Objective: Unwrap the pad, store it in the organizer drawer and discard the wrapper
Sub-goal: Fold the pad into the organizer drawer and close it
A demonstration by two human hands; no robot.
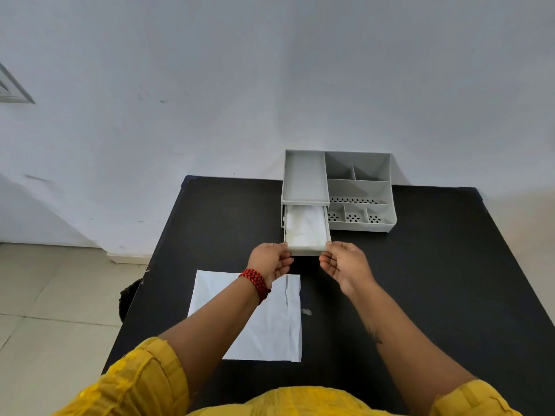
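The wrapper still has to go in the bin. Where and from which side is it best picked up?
Probably by its near right corner, coming from the right. The wrapper lies flat and spread on the table, so only an edge can be pinched. The left hand and forearm cover its far left part, and the right side lies bare nearest the right hand.

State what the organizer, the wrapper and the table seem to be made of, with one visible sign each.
Organizer: matte grey plastic, likely moulded; thin walls, punched holes.
Wrapper: thin white paper or film; holds sharp creases, lies flat.
Table: matte black top, material unclear; no grain or shine.
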